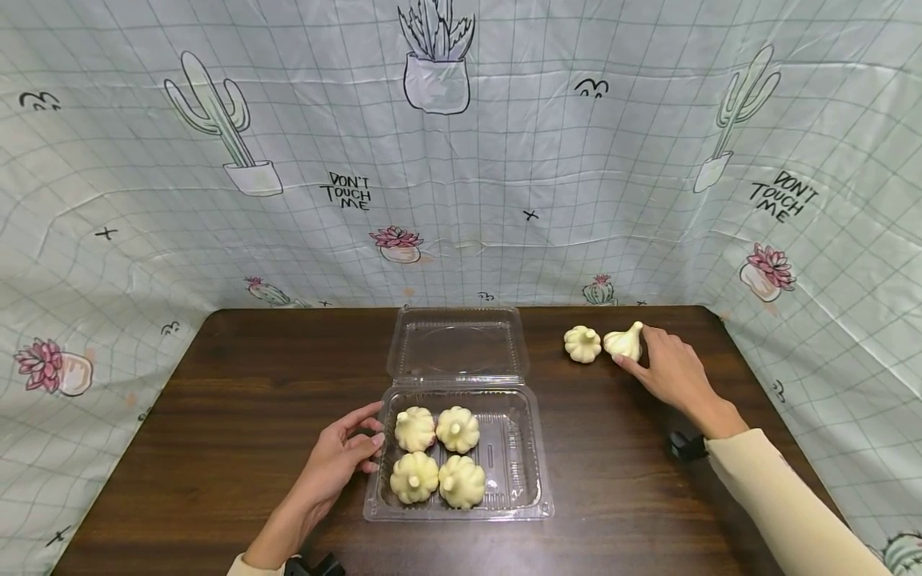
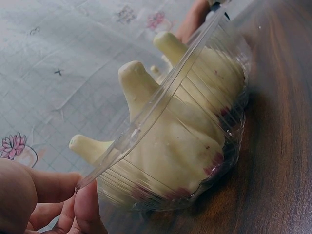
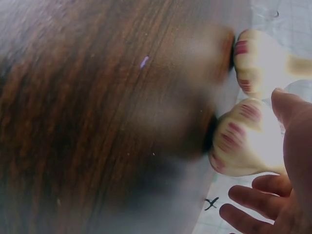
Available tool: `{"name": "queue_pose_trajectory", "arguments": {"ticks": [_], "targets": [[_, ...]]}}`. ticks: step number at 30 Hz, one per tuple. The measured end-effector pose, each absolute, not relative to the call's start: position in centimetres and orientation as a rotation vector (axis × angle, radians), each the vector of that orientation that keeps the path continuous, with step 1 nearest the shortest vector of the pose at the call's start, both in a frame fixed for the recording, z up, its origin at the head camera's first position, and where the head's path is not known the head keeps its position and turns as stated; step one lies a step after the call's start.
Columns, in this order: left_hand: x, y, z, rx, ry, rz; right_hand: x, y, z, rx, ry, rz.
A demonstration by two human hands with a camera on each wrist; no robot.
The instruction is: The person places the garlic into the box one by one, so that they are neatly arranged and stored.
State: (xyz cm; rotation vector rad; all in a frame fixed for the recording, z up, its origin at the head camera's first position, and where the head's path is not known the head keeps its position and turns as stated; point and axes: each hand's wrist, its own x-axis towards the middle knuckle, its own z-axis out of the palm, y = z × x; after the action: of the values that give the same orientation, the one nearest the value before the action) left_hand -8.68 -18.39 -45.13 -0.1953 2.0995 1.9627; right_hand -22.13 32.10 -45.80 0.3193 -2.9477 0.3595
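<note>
- Behind and beside our dark brown wooden table [image 1: 288, 352], we had a pale gridded cloth [image 1: 475, 160] printed with potted cacti, pink succulents and the words "DON'T TOUCH ME".
- We had a clear plastic clamshell [image 1: 461, 516] lying unfolded near the table's middle, its lid [image 1: 457, 348] laid back toward the cloth.
- Inside its base sat four garlic bulbs [image 1: 458, 430], two behind two, on the left and in the middle; ribbed plastic floor showed to their right.
- With our left hand [image 1: 342, 448] we held the clamshell's left rim in a narrow pinch between thumb and fingers; through the wall we saw purple-tinged undersides.
- Well apart from the clamshell, toward the table's far right, our right hand [image 1: 671, 368] was spread wide about the right-hand loose bulb [image 1: 623, 344], which rested on the table with its stem leaning toward our fingers; we could not tell whether they touched it.
- Just to its left we had the left-hand loose bulb [image 1: 582, 344], stem up.
- Our right forearm wore a cream sleeve [image 1: 785, 496].
</note>
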Motion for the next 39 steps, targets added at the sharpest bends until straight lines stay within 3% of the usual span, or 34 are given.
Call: {"name": "queue_pose_trajectory", "arguments": {"ticks": [24, 39], "targets": [[-8.7, -18.4, -45.2, -0.186, 2.092, 1.964, -22.4, 32.3, -46.6, 0.264, -2.944, 0.47], [-8.7, -18.3, -45.0, -0.212, 2.084, 1.953, -19.9, 32.1, -43.8, 0.3, -2.737, 0.482]]}}
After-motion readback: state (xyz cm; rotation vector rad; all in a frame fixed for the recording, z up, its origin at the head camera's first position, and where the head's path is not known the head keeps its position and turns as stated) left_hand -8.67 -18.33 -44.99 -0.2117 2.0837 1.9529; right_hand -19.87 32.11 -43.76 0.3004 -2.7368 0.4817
